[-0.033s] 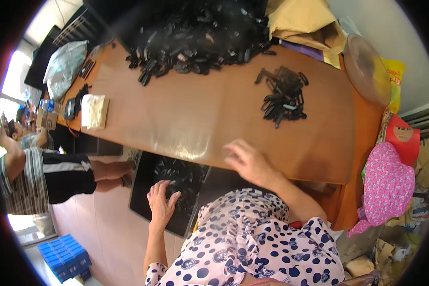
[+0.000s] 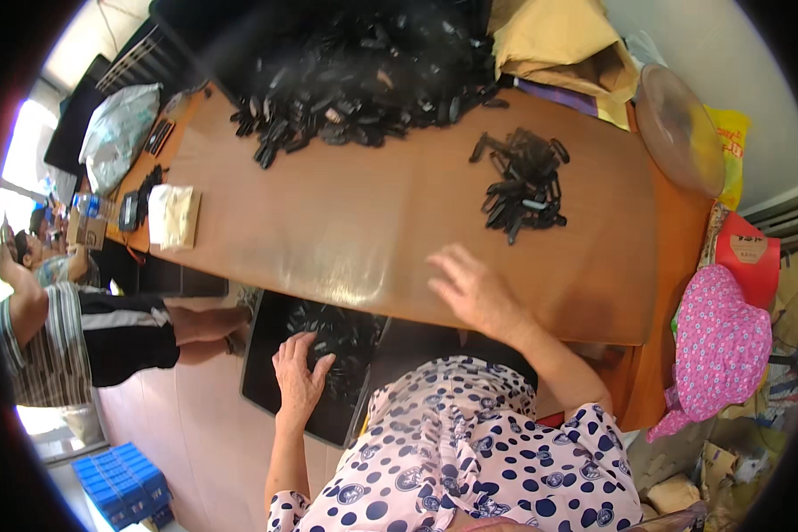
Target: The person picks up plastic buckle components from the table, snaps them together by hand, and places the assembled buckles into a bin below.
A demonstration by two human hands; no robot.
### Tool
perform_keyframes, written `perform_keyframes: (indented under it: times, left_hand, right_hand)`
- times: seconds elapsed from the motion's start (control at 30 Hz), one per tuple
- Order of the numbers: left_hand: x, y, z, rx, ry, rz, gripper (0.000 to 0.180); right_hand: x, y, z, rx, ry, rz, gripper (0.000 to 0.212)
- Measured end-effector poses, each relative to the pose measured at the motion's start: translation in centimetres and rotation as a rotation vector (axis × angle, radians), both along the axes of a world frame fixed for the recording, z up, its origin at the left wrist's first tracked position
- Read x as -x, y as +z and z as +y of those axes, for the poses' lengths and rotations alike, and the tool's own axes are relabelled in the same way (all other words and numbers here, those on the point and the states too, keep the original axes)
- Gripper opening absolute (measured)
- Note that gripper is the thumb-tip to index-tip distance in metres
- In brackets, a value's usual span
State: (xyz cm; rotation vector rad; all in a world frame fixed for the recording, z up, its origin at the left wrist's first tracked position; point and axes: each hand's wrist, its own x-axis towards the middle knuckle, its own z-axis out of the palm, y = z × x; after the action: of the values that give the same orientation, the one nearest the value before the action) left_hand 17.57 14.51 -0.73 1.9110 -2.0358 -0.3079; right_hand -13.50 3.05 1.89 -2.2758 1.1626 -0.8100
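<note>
My right hand (image 2: 476, 294) hovers over the near edge of the brown table (image 2: 328, 213), fingers apart, with nothing visible in it. Beyond it lies a small pile of elongated black pieces (image 2: 519, 191), probably plastic; their exact kind is unclear. A far bigger heap of similar black pieces (image 2: 355, 97) covers the far side of the table. Lower on the left, my left hand (image 2: 300, 377) is over a black tray (image 2: 262, 368) that holds more dark pieces. Its thumb stands away from the fingers, and I see nothing gripped.
A cream packet (image 2: 174, 217) and a plastic bag (image 2: 120, 137) sit at the table's left end. To the right are a clear basin (image 2: 680, 129), a brown paper sack (image 2: 563, 44) and a pink flowered cloth (image 2: 724, 346). A person (image 2: 124, 332) stands at left, near blue boxes (image 2: 121, 483).
My right hand has shifted slightly to the right and away from me over the table. My left hand stays nearly where it was over the tray.
</note>
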Motion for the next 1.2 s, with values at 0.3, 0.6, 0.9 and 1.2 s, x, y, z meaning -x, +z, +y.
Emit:
perform_keyframes:
  times: [0.3,0.6,0.9,1.2]
  left_hand:
    - [15.7,2.7,-27.8,0.256,-0.520,0.008,0.039]
    - [23.5,1.2,-40.3,0.333,-0.839,-0.496,0.027]
    - [22.5,0.4,-42.4,0.262,-0.899,-0.438,0.025]
    - [24.6,1.1,-36.4,-0.029,-0.682,0.274,0.020]
  right_hand:
    - [5.8,-4.9,-18.0,0.615,-0.297,0.562,0.013]
    - [9.0,-4.9,-17.9,0.423,-0.186,0.445,0.023]
    - [8.6,-6.3,-10.5,-0.107,-0.136,-0.323,0.018]
    - [11.0,-3.7,-8.0,-0.170,-0.569,-0.673,0.018]
